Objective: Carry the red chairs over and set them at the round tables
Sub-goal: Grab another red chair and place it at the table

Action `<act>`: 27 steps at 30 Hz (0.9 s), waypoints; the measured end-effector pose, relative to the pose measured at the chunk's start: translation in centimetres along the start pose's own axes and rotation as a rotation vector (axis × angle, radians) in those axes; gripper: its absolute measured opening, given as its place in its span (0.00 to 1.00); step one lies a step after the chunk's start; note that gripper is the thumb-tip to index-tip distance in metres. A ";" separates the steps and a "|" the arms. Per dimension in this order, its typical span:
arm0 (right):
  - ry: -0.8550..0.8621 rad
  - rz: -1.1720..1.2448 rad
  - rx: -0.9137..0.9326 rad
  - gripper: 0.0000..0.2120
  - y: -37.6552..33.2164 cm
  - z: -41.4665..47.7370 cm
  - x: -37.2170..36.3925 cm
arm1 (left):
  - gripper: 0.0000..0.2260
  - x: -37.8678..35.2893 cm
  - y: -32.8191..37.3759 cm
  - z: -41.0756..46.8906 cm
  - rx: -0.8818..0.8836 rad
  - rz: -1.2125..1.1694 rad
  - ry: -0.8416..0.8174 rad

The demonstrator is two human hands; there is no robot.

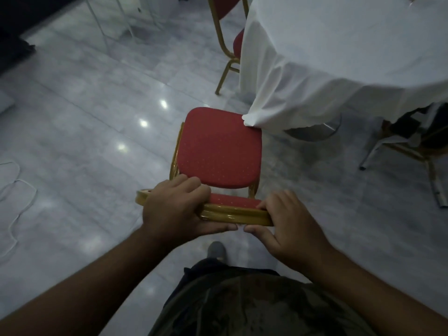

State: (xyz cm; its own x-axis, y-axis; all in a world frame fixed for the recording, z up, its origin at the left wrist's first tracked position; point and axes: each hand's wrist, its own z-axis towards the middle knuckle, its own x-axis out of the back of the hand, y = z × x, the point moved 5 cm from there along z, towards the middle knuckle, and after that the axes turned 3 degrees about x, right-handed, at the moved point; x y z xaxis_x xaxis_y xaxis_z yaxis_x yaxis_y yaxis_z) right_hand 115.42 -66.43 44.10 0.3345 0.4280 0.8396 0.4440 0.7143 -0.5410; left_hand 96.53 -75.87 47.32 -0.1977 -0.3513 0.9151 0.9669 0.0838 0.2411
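Observation:
A red chair (219, 146) with a gold frame is right in front of me, its padded seat facing up. My left hand (173, 210) grips the left part of the gold backrest top. My right hand (288, 220) grips its right end. The seat's far corner touches the hanging white cloth of a round table (339, 52) at the upper right. A second red chair (230, 37) stands tucked against that table's far left side, partly hidden by the cloth.
Polished grey marble floor spreads out to the left. A white cable (18, 200) loops on the floor at the far left. Another gold-framed chair (417, 139) draped in dark things stands at the right. Thin white stand legs (104, 23) rise at the top left.

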 end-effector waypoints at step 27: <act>0.381 -0.195 -0.406 0.18 9.4 2.1 5.9 | 0.16 -10.1 4.0 13.9 -0.111 -0.282 -0.226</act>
State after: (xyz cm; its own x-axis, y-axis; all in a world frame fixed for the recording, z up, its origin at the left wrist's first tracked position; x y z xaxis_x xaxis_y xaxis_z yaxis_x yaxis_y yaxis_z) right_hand 119.80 -56.06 44.05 0.4563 0.0274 0.8894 0.7849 0.4586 -0.4168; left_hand 100.19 -58.98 43.51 -0.4777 -0.1306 0.8687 0.8783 -0.0928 0.4691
